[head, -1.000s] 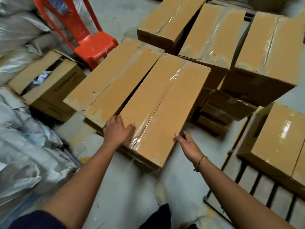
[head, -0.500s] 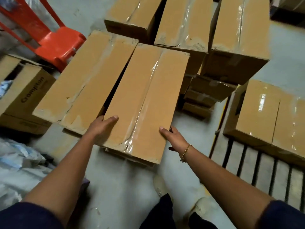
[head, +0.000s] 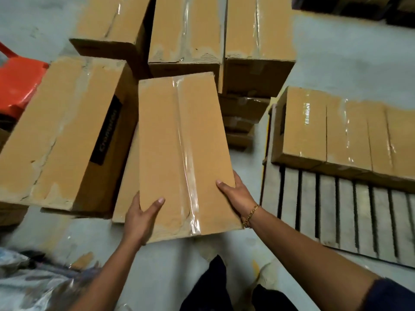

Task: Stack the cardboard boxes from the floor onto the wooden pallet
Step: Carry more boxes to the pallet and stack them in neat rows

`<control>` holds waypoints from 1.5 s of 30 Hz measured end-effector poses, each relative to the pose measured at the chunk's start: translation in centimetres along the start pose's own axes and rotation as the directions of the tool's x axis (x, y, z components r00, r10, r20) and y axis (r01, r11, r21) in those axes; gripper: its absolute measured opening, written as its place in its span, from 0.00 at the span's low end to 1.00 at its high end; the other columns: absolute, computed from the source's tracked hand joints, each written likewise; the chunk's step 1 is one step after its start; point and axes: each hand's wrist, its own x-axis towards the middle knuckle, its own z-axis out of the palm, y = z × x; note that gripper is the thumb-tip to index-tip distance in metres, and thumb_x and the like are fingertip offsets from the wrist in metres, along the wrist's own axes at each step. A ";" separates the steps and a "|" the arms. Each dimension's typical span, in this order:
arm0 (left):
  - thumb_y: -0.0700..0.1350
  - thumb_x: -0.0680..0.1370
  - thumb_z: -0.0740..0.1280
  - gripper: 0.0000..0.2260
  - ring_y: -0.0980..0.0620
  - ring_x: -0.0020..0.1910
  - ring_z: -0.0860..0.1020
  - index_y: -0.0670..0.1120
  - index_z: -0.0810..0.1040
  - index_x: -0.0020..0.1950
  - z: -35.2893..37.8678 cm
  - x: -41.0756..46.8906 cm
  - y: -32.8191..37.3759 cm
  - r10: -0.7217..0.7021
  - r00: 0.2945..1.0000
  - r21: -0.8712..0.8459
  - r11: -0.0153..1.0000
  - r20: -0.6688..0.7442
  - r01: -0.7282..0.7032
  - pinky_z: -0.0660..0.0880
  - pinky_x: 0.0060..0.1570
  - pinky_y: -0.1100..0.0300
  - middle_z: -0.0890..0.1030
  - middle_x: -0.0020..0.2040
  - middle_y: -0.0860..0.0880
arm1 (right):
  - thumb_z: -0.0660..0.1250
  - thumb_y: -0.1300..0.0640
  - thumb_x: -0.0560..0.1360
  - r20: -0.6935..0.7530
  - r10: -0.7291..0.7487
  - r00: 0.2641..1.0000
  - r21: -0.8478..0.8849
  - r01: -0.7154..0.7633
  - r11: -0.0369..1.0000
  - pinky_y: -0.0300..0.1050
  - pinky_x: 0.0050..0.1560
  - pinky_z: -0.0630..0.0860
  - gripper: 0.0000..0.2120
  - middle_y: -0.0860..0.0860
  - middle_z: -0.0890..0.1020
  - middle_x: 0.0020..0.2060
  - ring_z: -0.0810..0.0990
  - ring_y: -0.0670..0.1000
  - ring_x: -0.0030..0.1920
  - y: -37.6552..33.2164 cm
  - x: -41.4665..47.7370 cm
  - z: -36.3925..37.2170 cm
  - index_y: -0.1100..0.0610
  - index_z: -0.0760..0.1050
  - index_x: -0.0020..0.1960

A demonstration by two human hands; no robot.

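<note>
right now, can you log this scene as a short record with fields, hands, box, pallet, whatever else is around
left hand: grips the near left corner of the taped box, thumb on top
right hand: grips the same box's near right edge, thumb on top
pallet: to the right, with a row of boxes along its far side
floor stock: large box on the left, more boxes behind
other: red chair at far left
</note>
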 end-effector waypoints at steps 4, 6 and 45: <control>0.59 0.77 0.74 0.36 0.47 0.70 0.74 0.51 0.66 0.80 4.4 -2.2 1.7 0.017 0.997 -0.027 1.000 0.071 -0.016 0.70 0.69 0.48 0.76 0.71 0.52 | 0.72 0.36 0.72 -0.088 -0.012 0.996 0.031 0.015 0.999 0.59 0.64 0.79 0.34 0.44 0.83 0.60 0.83 0.51 0.58 1.9 -2.1 -5.3 0.39 0.66 0.75; 0.66 0.73 0.74 0.40 0.45 0.71 0.74 0.53 0.65 0.80 6.4 -3.0 2.3 0.045 0.994 0.021 0.999 0.103 -0.048 0.71 0.71 0.43 0.76 0.73 0.50 | 0.72 0.39 0.75 -0.130 -0.019 0.991 0.054 0.026 0.998 0.58 0.64 0.79 0.30 0.44 0.83 0.60 0.83 0.51 0.58 3.0 -3.6 -8.0 0.41 0.68 0.74; 0.59 0.75 0.75 0.32 0.45 0.62 0.80 0.50 0.70 0.76 67.2 -38.5 14.4 0.108 0.641 0.251 0.861 0.760 -0.443 0.77 0.63 0.45 0.81 0.66 0.49 | 0.68 0.44 0.80 -0.673 0.317 0.668 0.413 -0.016 0.910 0.63 0.63 0.77 0.23 0.50 0.81 0.60 0.80 0.56 0.58 34.1 -32.3 -66.3 0.47 0.71 0.73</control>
